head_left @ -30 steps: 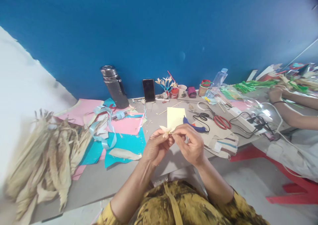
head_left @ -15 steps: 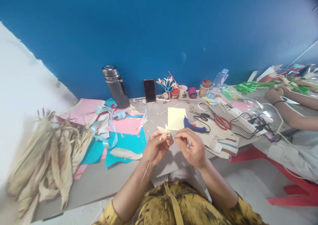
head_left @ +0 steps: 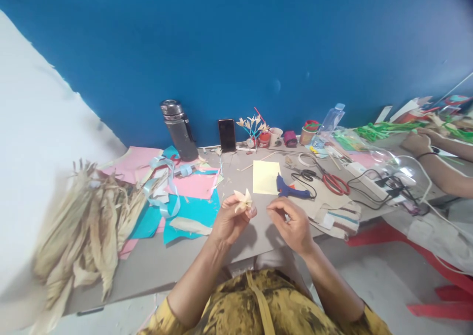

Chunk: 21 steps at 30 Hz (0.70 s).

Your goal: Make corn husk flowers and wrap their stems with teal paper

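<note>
My left hand (head_left: pixel 228 224) pinches a cream-coloured flower (head_left: pixel 243 200) with pointed petals, which look like dried corn husk. It is held above the table's front part, petals facing up. To its right, and apart from the flower, my right hand (head_left: pixel 293 225) is closed with thumb and index finger together; anything between those fingertips is too small to make out. A blue glue gun (head_left: pixel 291 190) lies just beyond my right hand, beside a yellow paper sheet (head_left: pixel 265 173). Left of my left hand, a pale husk piece (head_left: pixel 189 225) rests on blue paper (head_left: pixel 210 208).
Dried corn husks (head_left: pixel 79 231) are heaped at the left. A flask (head_left: pixel 180 133), a phone (head_left: pixel 226 135) and several finished flowers (head_left: pixel 253 125) stand along the wall. Red-handled scissors (head_left: pixel 335 183), a power strip (head_left: pixel 364 177) with cables and another person's hands (head_left: pixel 416 143) are at the right.
My right hand has moved slightly away from the flower, widening the gap. The flower has turned a little in my left hand, and the whole view has shifted slightly.
</note>
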Each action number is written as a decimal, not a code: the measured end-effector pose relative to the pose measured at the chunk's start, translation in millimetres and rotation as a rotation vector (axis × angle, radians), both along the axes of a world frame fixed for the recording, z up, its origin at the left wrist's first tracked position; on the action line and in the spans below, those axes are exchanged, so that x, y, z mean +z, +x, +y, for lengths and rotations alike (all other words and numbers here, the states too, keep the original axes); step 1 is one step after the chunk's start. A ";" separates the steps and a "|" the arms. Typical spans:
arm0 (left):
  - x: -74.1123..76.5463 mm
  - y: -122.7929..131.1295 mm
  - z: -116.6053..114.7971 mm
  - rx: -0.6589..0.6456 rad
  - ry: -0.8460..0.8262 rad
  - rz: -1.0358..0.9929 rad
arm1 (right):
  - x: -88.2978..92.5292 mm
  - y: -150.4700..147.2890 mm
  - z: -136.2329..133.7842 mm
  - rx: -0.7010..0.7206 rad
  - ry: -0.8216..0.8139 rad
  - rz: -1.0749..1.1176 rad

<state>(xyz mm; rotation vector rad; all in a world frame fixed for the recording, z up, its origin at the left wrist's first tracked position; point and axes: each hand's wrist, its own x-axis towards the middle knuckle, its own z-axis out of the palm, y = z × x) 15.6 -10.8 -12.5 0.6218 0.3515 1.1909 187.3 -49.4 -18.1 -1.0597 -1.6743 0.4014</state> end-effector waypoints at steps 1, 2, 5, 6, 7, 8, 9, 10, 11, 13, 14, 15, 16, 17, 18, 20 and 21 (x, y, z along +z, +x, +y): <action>0.0 -0.1 -0.4 0.004 -0.016 -0.005 | -1.6 0.5 -0.1 -0.002 -0.003 0.000; -0.1 -0.2 -0.5 0.008 -0.035 -0.010 | -3.2 1.1 -0.2 -0.003 -0.005 -0.001; -1.8 -1.0 0.3 0.015 -0.099 -0.008 | -6.8 3.8 -1.3 -0.004 -0.009 -0.015; -2.8 -1.3 0.6 0.016 -0.111 -0.002 | -7.7 5.0 -1.8 -0.005 -0.009 -0.019; -3.9 -1.5 0.8 0.015 -0.115 0.006 | -8.6 6.4 -2.4 -0.008 -0.010 -0.021; -5.0 -1.5 0.8 0.016 -0.111 0.015 | -9.7 8.1 -3.0 -0.014 -0.014 -0.022; -6.0 -1.4 0.6 0.015 -0.097 0.027 | -11.0 10.0 -3.7 -0.021 -0.022 -0.022; -6.9 -1.2 0.2 0.016 -0.076 0.039 | -12.6 12.1 -4.5 -0.028 -0.033 -0.022; -7.6 -0.9 -0.2 0.018 -0.051 0.050 | -14.4 14.1 -5.3 -0.036 -0.045 -0.025; -8.6 -0.2 -1.2 0.026 -0.007 0.075 | -18.5 17.6 -7.4 -0.047 -0.070 -0.037; -8.9 0.0 -1.6 0.033 0.010 0.087 | -20.6 18.9 -8.5 -0.048 -0.081 -0.046; -9.2 0.1 -2.0 0.040 0.020 0.098 | -22.8 19.9 -9.8 -0.047 -0.092 -0.055; -9.3 0.0 -2.3 0.047 0.025 0.108 | -24.8 20.5 -11.1 -0.044 -0.104 -0.064; -9.4 -0.3 -2.5 0.050 0.027 0.117 | -26.6 20.9 -12.4 -0.041 -0.118 -0.072; -9.4 -0.7 -2.8 0.050 0.028 0.123 | -28.0 21.1 -13.6 -0.041 -0.133 -0.078; -9.4 -1.9 -3.3 0.051 0.034 0.135 | -28.6 20.3 -15.9 -0.049 -0.158 -0.085; -9.3 -2.6 -3.6 0.052 0.041 0.147 | -27.2 19.3 -16.8 -0.053 -0.163 -0.084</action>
